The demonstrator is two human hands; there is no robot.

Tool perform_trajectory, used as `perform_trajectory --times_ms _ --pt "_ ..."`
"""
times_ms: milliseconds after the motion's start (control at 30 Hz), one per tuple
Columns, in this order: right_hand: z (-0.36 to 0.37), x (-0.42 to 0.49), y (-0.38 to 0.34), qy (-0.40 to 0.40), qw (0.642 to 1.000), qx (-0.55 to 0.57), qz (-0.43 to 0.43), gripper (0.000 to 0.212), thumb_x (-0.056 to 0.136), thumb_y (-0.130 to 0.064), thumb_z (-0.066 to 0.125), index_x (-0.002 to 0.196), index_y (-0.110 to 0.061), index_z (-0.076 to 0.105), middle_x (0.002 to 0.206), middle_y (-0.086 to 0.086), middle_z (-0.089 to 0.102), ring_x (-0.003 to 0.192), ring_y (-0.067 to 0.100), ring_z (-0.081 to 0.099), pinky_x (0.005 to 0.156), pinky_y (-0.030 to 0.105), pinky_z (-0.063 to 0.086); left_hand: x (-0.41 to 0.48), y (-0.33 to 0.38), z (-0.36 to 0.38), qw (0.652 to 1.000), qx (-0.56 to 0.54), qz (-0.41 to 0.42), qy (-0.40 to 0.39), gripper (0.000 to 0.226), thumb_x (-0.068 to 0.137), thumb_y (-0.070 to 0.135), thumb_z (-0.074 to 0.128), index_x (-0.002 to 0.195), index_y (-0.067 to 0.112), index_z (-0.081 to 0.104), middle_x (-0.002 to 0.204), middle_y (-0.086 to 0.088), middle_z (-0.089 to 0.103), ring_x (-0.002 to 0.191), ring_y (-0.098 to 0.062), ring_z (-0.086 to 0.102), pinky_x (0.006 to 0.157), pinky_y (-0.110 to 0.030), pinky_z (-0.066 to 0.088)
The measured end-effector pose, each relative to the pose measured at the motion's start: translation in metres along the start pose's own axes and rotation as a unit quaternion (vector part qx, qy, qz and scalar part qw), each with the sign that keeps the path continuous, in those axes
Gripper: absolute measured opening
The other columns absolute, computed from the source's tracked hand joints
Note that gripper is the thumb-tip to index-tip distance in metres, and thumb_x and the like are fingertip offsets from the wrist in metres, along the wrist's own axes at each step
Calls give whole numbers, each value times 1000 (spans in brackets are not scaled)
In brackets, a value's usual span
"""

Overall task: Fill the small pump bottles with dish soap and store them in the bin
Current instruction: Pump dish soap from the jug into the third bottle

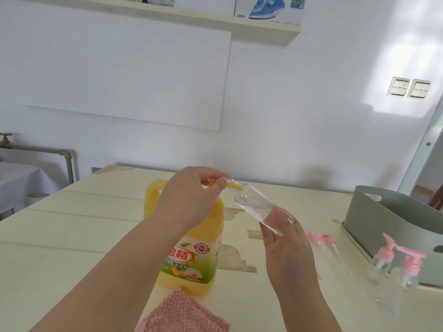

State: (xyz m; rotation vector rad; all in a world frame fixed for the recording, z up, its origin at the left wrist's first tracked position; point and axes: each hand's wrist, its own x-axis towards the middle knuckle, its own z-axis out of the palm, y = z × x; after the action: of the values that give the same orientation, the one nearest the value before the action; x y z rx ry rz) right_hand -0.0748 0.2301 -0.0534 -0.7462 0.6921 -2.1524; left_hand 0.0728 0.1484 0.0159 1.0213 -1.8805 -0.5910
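My right hand (287, 248) grips a small clear bottle (256, 206) by its base, tilted with the open neck up and to the left. My left hand (191, 197) pinches a thin yellow brush (233, 186) whose bristled end sits inside that bottle. The big yellow dish soap jug (191, 257) stands on the table behind my left forearm, partly hidden. Two clear bottles with pink pumps (386, 257) (411, 269) stand at the right beside the grey-green bin (374, 212). A capless clear bottle (388, 301) stands in front of them.
Loose pink pump heads (320, 237) with their tubes lie on the pale wooden table (72, 236) between my right hand and the bin. A pink cloth (182, 312) lies at the near edge. The bin rests on a tray (352, 238). A wall shelf (215, 17) hangs above.
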Motion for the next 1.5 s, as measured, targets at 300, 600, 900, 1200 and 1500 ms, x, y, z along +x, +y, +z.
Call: perform_trajectory --times_ms 300,600,900,1200,1500 --pt "-14 3 18 0 1000 23 17 30 77 -9 64 104 3 58 85 4 68 93 20 68 93 28 52 -7 -16 22 996 26 48 73 21 92 41 50 102 41 68 93 21 65 94 2 48 106 -12 6" --pt "-22 -2 16 78 989 -100 72 81 34 -52 92 107 -28 69 99 -2 71 73 14 71 52 18 51 -11 -20 28 991 57 79 90 23 93 40 47 101 39 68 96 20 67 103 -1 52 114 -23 -2" --pt "-10 -5 5 45 997 -53 46 60 49 -47 90 102 -25 72 108 7 62 76 20 68 61 21 55 -7 -7 13 997 -14 37 62 16 90 42 53 96 42 68 100 24 63 108 -3 50 99 -28 37" --pt "-9 -5 4 45 995 -83 37 10 84 -30 63 90 -31 71 101 -3 65 79 20 70 60 24 55 -9 -11 18 992 -33 67 100 13 90 39 55 82 37 66 82 20 63 98 4 50 111 -27 20" --pt "-20 -1 15 49 994 -96 36 15 82 -29 62 97 -28 66 112 2 65 88 22 71 61 25 55 -10 -24 38 986 33 94 137 26 85 47 43 86 36 67 76 14 66 86 -3 57 115 -24 1"
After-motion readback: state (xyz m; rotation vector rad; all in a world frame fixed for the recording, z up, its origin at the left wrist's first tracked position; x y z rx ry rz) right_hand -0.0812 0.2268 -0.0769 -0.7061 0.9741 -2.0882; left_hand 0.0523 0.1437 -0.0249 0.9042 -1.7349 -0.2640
